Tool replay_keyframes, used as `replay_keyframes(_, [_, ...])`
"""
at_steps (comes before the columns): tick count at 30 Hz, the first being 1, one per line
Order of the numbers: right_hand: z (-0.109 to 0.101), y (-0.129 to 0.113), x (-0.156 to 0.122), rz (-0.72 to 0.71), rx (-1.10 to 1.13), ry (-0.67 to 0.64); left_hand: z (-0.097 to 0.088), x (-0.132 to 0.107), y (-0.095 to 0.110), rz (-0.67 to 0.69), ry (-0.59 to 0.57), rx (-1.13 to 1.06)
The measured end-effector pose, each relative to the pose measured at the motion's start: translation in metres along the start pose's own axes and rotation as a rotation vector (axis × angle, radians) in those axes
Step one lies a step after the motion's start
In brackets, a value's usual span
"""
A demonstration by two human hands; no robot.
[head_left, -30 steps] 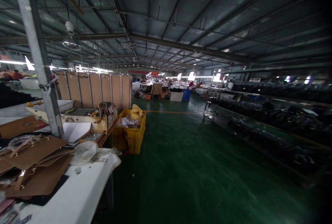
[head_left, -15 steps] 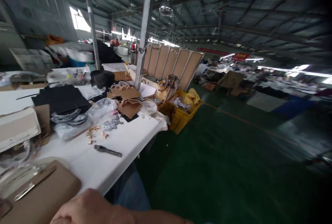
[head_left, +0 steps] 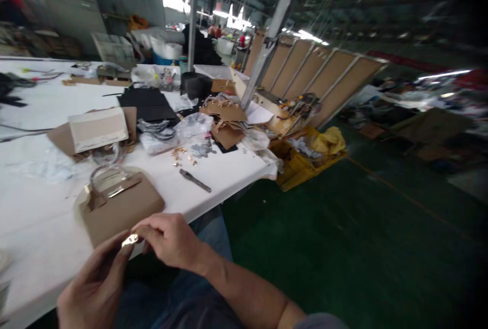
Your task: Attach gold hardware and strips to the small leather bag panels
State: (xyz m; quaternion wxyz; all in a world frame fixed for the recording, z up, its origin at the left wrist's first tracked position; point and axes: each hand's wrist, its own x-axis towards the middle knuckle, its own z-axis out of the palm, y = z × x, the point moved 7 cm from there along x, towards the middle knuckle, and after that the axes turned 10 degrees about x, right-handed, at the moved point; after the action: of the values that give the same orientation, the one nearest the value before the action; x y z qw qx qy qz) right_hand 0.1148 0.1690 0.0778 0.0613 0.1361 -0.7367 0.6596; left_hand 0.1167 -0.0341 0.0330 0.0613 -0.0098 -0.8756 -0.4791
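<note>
A small shiny gold metal fitting (head_left: 130,240) sits between the thumb and fingers of my left hand (head_left: 95,286), at the table's front edge. My right hand (head_left: 173,241) pinches at the fitting's right end, its fingertips partly hidden. Just beyond both hands, a taupe handbag (head_left: 127,213) lies on the white table (head_left: 41,227). The bag has a looped handle and a metal strip on its front. Farther right lie a dark slim tool (head_left: 195,180) and several loose gold fittings (head_left: 177,155).
Behind the tool are plastic bags (head_left: 194,125), brown bag panels (head_left: 224,111) and black sheets (head_left: 147,102). A metal post (head_left: 267,47) rises near a machine (head_left: 290,115). A yellow crate (head_left: 290,174) stands on the green floor off the table's right end.
The view has swung left and down, so more of the table shows. My left hand has come into view with the gold fitting, and my right hand now meets it there.
</note>
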Motion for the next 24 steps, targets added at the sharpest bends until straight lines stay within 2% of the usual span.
replay_keyframes(3, [-0.006,-0.006,-0.007,-0.060,0.134,0.057,-0.006,-0.008,0.008,-0.107,-0.036,-0.113])
replay_keyframes(6, [-0.008,-0.010,-0.012,-0.132,0.122,0.078,-0.005,-0.009,0.017,-0.116,-0.071,-0.244])
replay_keyframes(9, [-0.009,-0.011,-0.015,-0.115,0.123,0.095,-0.006,-0.010,0.022,-0.092,-0.087,-0.276])
replay_keyframes(16, [-0.011,-0.016,-0.013,-0.068,0.123,0.048,-0.011,-0.013,0.042,0.086,-0.088,-0.179])
replay_keyframes(20, [-0.009,-0.024,-0.014,-0.151,0.079,0.008,-0.015,-0.016,0.051,0.200,-0.069,-0.105])
replay_keyframes(24, [-0.004,-0.036,-0.020,-0.265,-0.013,0.005,-0.019,-0.016,0.056,0.259,-0.062,-0.085])
